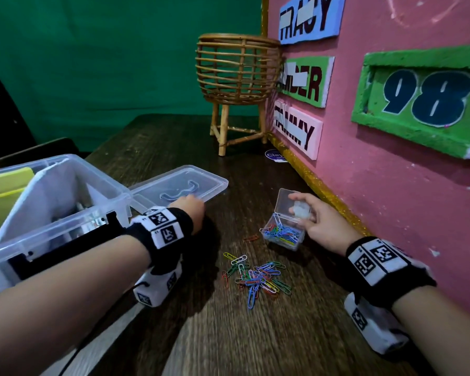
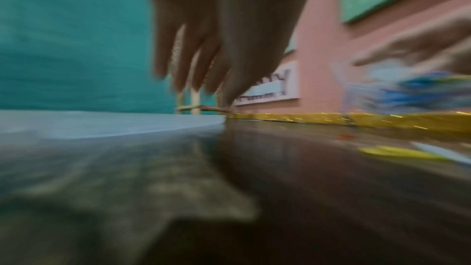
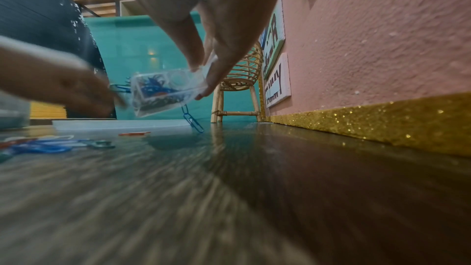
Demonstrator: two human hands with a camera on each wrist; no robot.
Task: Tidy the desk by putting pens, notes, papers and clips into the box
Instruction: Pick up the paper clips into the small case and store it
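The 2 bare arms fill the bottom of the frame. The right hand (image 1: 318,218) pinches the small clear clip case (image 1: 282,232), mid-frame. It tilts, so colourful paper clips (image 1: 255,275) could spill. The left hand (image 1: 190,210), fingers straight, holds nothing. The big clear plastic box (image 1: 52,207) sits at the left.

The right hand (image 1: 319,225) is gripping a small clear plastic case (image 1: 284,230) of coloured paper clips beside a loose clip pile (image 1: 255,276) on the dark wooden tabletop (image 1: 255,335), near its right edge.
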